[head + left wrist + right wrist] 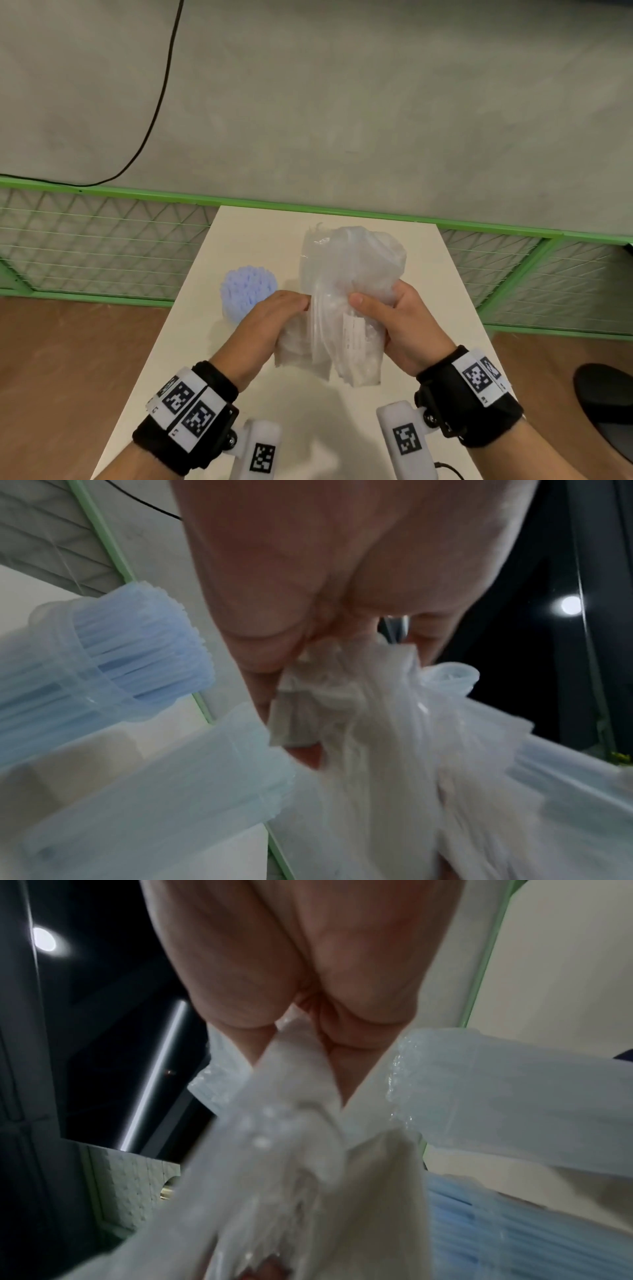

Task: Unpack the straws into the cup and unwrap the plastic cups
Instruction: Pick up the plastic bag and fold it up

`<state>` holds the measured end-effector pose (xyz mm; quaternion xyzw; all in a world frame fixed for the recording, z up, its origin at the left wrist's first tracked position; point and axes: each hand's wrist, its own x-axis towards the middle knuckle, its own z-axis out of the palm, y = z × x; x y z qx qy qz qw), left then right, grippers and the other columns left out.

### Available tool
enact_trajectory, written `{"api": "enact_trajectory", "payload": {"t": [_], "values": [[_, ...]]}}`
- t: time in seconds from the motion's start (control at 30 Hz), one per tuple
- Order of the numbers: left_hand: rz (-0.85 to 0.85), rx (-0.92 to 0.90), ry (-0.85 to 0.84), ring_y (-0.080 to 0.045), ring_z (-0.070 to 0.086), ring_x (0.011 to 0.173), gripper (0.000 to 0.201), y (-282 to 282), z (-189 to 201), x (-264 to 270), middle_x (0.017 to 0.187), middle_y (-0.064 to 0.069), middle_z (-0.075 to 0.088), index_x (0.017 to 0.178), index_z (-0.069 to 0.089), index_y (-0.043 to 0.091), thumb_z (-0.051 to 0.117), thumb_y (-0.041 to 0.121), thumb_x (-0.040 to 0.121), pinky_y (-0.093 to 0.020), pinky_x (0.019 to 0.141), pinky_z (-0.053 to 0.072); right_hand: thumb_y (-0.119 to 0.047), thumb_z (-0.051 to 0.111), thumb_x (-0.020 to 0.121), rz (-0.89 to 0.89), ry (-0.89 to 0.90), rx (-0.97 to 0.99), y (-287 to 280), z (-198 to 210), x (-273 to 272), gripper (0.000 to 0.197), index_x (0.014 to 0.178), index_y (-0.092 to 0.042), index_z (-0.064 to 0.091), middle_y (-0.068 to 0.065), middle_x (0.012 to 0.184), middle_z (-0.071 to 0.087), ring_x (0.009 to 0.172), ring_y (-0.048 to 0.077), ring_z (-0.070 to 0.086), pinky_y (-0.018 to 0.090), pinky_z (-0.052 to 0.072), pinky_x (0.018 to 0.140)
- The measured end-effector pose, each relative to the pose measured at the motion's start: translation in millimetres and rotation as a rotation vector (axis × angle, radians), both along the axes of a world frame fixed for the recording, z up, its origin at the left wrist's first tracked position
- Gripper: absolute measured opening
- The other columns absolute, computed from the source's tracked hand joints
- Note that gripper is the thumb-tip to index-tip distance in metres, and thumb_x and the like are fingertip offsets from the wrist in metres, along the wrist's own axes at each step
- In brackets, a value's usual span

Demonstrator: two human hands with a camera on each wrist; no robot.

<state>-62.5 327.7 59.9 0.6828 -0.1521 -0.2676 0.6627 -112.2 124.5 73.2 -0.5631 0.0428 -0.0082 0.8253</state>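
Observation:
A clear plastic wrapper [346,301] with a stack of plastic cups inside is held above the white table [260,226]. My left hand [274,318] pinches the wrapper's left side, and in the left wrist view the bunched film [359,696] runs out from under my fingers. My right hand [387,315] grips the right side, thumb pressed on the front; the right wrist view shows crumpled film [294,1096] in that grip. A clear cup filled with blue straws [248,291] stands upright on the table left of my left hand, also seen as blue straws [143,647] from the left wrist.
A green-framed mesh fence [102,233] runs behind the table, with a grey wall and a black cable [161,85] above it. Brown floor lies on both sides. A dark round object [606,404] sits at the right edge.

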Motion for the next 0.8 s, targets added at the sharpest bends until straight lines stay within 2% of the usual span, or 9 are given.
{"api": "enact_trajectory", "payload": {"t": [0.1, 0.17, 0.27, 0.33, 0.4, 0.47, 0.57, 0.67, 0.8], "values": [[-0.071, -0.002, -0.012, -0.016, 0.067, 0.088, 0.049, 1.5, 11.1, -5.7, 0.093, 0.003, 0.072, 0.088, 0.071, 0.014, 0.056, 0.061, 0.082, -0.027, 0.082, 0.049, -0.007, 0.065, 0.082, -0.012, -0.02, -0.033, 2.4, -2.9, -0.6, 0.039, 0.119, 0.006, 0.061, 0.023, 0.113, 0.069, 0.1, 0.034, 0.068, 0.042, 0.057, 0.08], [-0.058, 0.072, -0.137, -0.013, 0.053, 0.07, 0.052, -1.3, 14.9, -6.7, 0.073, 0.001, 0.054, 0.07, 0.058, 0.006, 0.068, 0.056, 0.074, -0.024, 0.07, 0.04, -0.007, 0.065, 0.083, -0.007, -0.055, -0.057, 3.3, -3.2, -1.5, 0.031, 0.111, 0.007, 0.065, 0.023, 0.107, 0.07, 0.095, 0.033, 0.068, 0.042, 0.057, 0.08], [-0.011, 0.093, -0.177, -0.018, 0.044, 0.071, 0.061, -0.7, 11.7, -1.9, 0.075, -0.01, 0.045, 0.077, 0.048, -0.013, 0.071, 0.044, 0.078, -0.029, 0.071, 0.035, -0.002, 0.068, 0.081, 0.052, -0.139, -0.189, 3.3, -2.7, -3.0, 0.019, 0.096, 0.009, 0.072, 0.009, 0.094, 0.074, 0.086, 0.019, 0.069, 0.03, 0.056, 0.072], [-0.008, 0.084, -0.139, -0.021, 0.048, 0.076, 0.067, 1.0, 10.8, -0.6, 0.08, -0.019, 0.051, 0.084, 0.051, -0.016, 0.064, 0.049, 0.073, -0.033, 0.076, 0.037, 0.011, 0.062, 0.081, 0.095, -0.162, -0.257, 2.6, -3.0, -3.0, 0.018, 0.097, 0.012, 0.071, 0.005, 0.101, 0.076, 0.093, 0.015, 0.071, 0.022, 0.053, 0.076], [0.004, 0.067, -0.085, -0.023, 0.053, 0.077, 0.059, 0.8, 12.0, -1.8, 0.082, -0.025, 0.054, 0.081, 0.057, -0.01, 0.06, 0.049, 0.071, -0.032, 0.075, 0.041, 0.012, 0.062, 0.079, 0.11, -0.217, -0.306, 1.3, -5.2, -1.8, 0.013, 0.087, 0.011, 0.073, 0.008, 0.112, 0.073, 0.104, 0.021, 0.069, 0.026, 0.053, 0.082], [0.007, 0.04, -0.006, -0.027, 0.063, 0.079, 0.043, -1.7, 15.4, -4.0, 0.082, -0.016, 0.066, 0.077, 0.068, 0.003, 0.058, 0.044, 0.083, -0.029, 0.074, 0.046, -0.001, 0.07, 0.075, 0.107, -0.308, -0.332, 2.2, -8.5, -1.2, 0.008, 0.079, 0.005, 0.074, 0.012, 0.118, 0.069, 0.108, 0.028, 0.066, 0.033, 0.053, 0.087], [-0.013, -0.052, 0.167, -0.028, 0.068, 0.106, 0.04, -1.3, 14.6, -4.4, 0.112, -0.016, 0.072, 0.107, 0.074, 0.012, 0.047, 0.04, 0.098, -0.037, 0.092, 0.048, -0.009, 0.071, 0.074, 0.093, -0.389, -0.338, 6.2, -5.8, -1.3, 0.016, 0.086, 0.0, 0.075, 0.012, 0.122, 0.065, 0.109, 0.027, 0.065, 0.034, 0.052, 0.087], [0.06, -0.209, 0.207, -0.021, 0.064, 0.106, 0.028, 3.5, 7.5, -0.2, 0.121, -0.009, 0.067, 0.112, 0.073, 0.019, 0.065, 0.028, 0.087, -0.032, 0.091, 0.048, 0.007, 0.064, 0.078, -0.023, -0.353, -0.251, 2.6, 2.4, 0.7, 0.015, 0.087, 0.001, 0.075, 0.004, 0.118, 0.068, 0.106, 0.019, 0.065, 0.034, 0.052, 0.084], [0.056, -0.187, 0.109, -0.013, 0.066, 0.093, 0.034, 10.8, -0.9, 1.3, 0.109, 0.003, 0.07, 0.093, 0.076, 0.026, 0.068, 0.004, 0.068, -0.022, 0.077, 0.053, -0.001, 0.066, 0.078, -0.122, -0.258, -0.142, -4.9, 9.0, 3.4, 0.018, 0.093, -0.005, 0.076, 0.014, 0.128, 0.063, 0.101, 0.033, 0.066, 0.053, 0.042, 0.069]]}}
